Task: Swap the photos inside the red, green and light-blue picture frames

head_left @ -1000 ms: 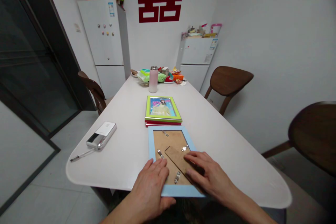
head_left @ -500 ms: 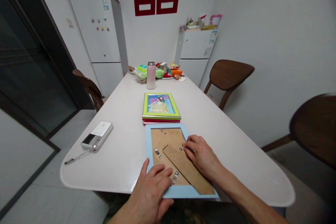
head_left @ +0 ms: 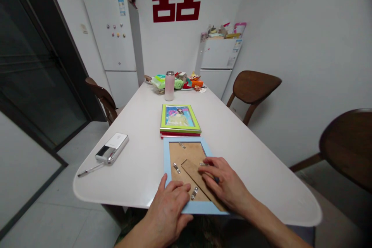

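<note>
A light blue picture frame (head_left: 167,155) lies face down at the near edge of the white table (head_left: 139,162), its brown backing board (head_left: 186,155) and metal clips showing. My left hand (head_left: 170,207) rests flat on the frame's near left corner, fingers spread, thumb along the left edge. My right hand (head_left: 225,184) lies over the right side of the backing, fingers stretched across the brown stand strip (head_left: 193,170) towards a clip. Just beyond lies a green frame (head_left: 179,118) with a picture, stacked on a red frame (head_left: 174,135).
A white and silver power bank (head_left: 112,148) with a cable lies at the table's left. A pink bottle (head_left: 169,86) and snack packets stand at the far end. Brown chairs (head_left: 252,85) flank the table; two white fridges (head_left: 116,42) stand at the back wall.
My right hand slid forward to the right clip, then drew back a little over the stand strip. My left hand shifted slightly on the near left corner. The view wobbled.
</note>
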Motion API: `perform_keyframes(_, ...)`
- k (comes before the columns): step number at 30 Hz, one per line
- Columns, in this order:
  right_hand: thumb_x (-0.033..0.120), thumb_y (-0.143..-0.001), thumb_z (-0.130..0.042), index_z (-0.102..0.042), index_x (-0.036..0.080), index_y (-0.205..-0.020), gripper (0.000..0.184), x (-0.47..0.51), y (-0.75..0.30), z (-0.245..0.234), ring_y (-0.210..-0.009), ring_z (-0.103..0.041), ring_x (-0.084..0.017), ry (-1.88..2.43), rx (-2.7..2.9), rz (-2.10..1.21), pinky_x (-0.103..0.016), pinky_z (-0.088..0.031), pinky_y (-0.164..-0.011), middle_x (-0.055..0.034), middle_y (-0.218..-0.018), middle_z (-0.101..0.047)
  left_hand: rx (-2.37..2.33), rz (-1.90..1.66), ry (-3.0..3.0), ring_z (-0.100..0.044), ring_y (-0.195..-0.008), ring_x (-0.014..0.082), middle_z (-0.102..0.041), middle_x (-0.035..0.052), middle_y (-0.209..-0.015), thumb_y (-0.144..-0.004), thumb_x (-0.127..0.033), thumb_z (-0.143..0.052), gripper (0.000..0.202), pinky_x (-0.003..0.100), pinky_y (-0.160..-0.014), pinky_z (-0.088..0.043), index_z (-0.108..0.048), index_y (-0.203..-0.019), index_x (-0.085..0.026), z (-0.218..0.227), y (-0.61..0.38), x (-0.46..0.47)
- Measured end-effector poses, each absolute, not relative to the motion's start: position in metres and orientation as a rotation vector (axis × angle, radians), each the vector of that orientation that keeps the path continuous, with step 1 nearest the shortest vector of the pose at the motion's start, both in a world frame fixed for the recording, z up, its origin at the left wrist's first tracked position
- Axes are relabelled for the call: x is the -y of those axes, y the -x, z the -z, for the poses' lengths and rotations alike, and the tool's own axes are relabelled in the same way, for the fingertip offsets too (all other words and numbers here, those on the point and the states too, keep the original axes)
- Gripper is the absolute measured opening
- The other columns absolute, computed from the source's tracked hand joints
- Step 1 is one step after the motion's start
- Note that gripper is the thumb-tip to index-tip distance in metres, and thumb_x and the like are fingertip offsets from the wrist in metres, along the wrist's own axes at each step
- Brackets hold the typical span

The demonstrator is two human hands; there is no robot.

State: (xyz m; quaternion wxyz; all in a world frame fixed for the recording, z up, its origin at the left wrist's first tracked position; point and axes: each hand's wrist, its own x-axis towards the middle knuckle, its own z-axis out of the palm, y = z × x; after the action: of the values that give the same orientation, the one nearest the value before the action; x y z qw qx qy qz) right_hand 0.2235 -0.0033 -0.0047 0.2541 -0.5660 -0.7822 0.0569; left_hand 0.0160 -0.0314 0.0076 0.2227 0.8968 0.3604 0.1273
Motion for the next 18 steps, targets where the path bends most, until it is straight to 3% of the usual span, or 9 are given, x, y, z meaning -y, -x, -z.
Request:
perform_keyframes(7, 0.017, -0.074, -0.047, -0.062, 0.029, -0.087, 0.024, 0.04, -0.201, -0.01, -0.089, -0.045, -0.018, 1.309, 2.388, -0.348, -0.034, -0.036, -0.076, -0.004, -0.094, -0.052, -1.004, -0.425, -2.513, -0.044, -0.104, 0.0188, -0.052, 0.0037, -0.11, -0.072, -0.024, -0.055, 0.024, 0.047, -0.1, -0.011, -0.048, -0.095, -0.02, -0.003, -0.015, 0.032)
perform_keyframes(13, 0.015, -0.072, -0.047, -0.061, 0.027, -0.09, 0.026, 0.043, -0.206, -0.008, -0.09, -0.043, -0.019, 1.201, 2.416, -0.365, -0.036, -0.035, -0.078, -0.0052, -0.098, -0.05, -0.991, -0.455, -2.505, -0.044, -0.103, 0.0194, -0.051, 0.0047, -0.109, -0.071, -0.023, -0.055, 0.022, 0.048, -0.099, -0.011, -0.047, -0.091, -0.02, 0.0, -0.015, 0.031)
perform_keyframes(18, 0.015, -0.075, -0.043, -0.06, 0.023, -0.09, 0.024, 0.029, -0.201, -0.007, -0.085, -0.046, -0.017, 1.25, 2.341, -0.418, -0.033, -0.037, -0.074, -0.0053, -0.089, -0.054, -0.958, -0.472, -2.449, -0.045, -0.101, 0.0187, -0.052, 0.0055, -0.106, -0.069, -0.019, -0.054, 0.02, 0.047, -0.099, -0.01, -0.047, -0.088, -0.02, -0.003, -0.012, 0.031)
